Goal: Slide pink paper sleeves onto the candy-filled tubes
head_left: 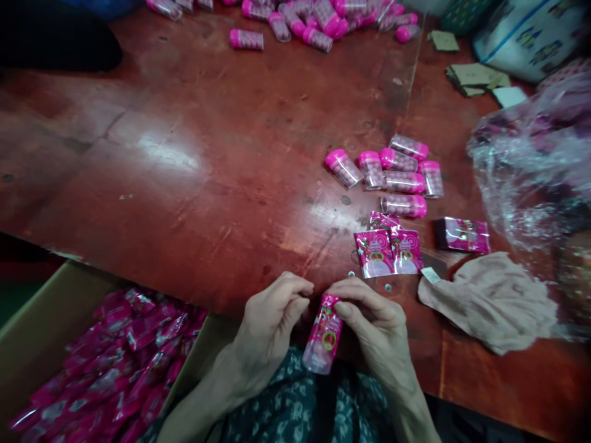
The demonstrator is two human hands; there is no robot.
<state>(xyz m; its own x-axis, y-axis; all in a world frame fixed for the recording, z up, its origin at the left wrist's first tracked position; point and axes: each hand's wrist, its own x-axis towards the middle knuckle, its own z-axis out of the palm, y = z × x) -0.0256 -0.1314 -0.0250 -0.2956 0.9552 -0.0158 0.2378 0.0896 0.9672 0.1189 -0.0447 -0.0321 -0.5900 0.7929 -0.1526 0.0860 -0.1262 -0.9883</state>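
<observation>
A small candy tube [322, 344] in a printed pink sleeve leans over the table's near edge, in front of my body. My right hand [381, 317] grips its upper end between thumb and fingers. Just left of the tube is my left hand [270, 320], its fingers curled toward the thumb; what lies inside them, if anything, is hidden. Loose flat pink sleeves [376, 253] lie on the table beyond my right hand. A banded stack of sleeves [464, 235] sits to their right. Several unsleeved clear tubes [404, 181] with pink caps and pale balls lie behind the sleeves.
At the left, a cardboard box [41, 301] holds many pink-wrapped tubes [120, 357]. More capped tubes [318, 18] are heaped at the far edge of the red table [207, 203]. A beige cloth [494, 301] and a clear plastic bag [521, 160] lie at the right.
</observation>
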